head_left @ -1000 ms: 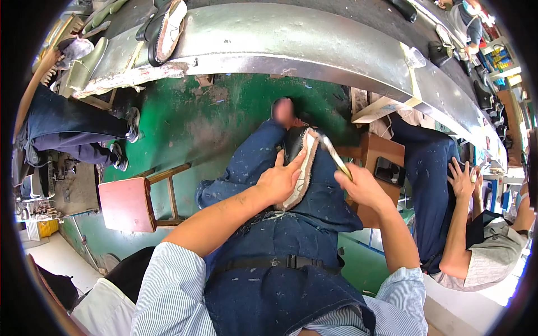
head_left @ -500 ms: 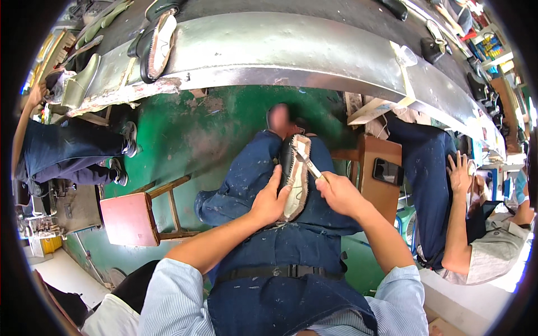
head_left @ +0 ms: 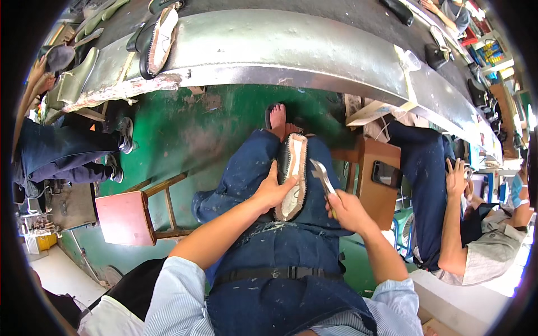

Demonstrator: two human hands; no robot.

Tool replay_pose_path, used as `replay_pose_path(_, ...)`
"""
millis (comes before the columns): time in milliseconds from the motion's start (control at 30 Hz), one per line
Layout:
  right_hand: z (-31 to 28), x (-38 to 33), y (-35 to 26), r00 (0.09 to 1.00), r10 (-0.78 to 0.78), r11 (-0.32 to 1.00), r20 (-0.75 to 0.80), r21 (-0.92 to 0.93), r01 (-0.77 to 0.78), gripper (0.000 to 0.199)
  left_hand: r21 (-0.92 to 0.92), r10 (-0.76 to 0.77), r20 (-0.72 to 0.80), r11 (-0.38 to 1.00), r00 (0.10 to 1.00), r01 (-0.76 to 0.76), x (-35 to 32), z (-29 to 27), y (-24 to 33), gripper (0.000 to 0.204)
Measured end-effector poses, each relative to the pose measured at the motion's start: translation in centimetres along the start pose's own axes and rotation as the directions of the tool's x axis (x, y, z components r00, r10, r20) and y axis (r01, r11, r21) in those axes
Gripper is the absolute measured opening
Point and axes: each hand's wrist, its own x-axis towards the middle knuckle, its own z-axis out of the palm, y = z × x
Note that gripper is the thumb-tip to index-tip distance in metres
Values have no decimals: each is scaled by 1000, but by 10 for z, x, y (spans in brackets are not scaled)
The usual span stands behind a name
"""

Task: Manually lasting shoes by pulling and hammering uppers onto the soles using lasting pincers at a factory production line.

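Shoe (head_left: 292,178), sole up, is rested on the lap in the middle of the frame. Its pale bottom is ringed by a tan, bumpy edge, and some black is seen at its left side. By the left hand (head_left: 273,189) the shoe is grasped from its left, with the thumb laid over the sole. It seems to be held this way so that it cannot slip. By the right hand (head_left: 347,210) the handle of a small hammer-like tool (head_left: 321,175) is clenched. Its metal end is kept just right of the shoe, not touching; the sole is likely turned up so that it can be reached.

At centre left a pink-topped stool (head_left: 125,218) is seen. Right of the lap a phone (head_left: 386,174) is set on a brown stool (head_left: 376,197), perhaps to be close by. Across the top a long metal bench (head_left: 280,42) is stretched, and another shoe (head_left: 161,47) is left on it at the upper left.

Half a second ago, the tool's end was put over the sole; now it has been moved off to the right. The left thumb has been brought further over the sole.
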Motion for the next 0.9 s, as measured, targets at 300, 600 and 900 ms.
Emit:
replay_pose_path(300,25,-58,24,971,-215,867,-102,-478,142,43,-330,81,78,943,994,-51,3,-30,19,58)
replay_pose_path(600,48,22,-10,867,-482,862,-122,110,495,71,72,662,297,704,689,-707,24,-28,-32,117)
replay_pose_path(900,50,23,-16,880,-458,874,-127,117,472,74,-4,628,258,761,735,-649,25,-26,-40,115)
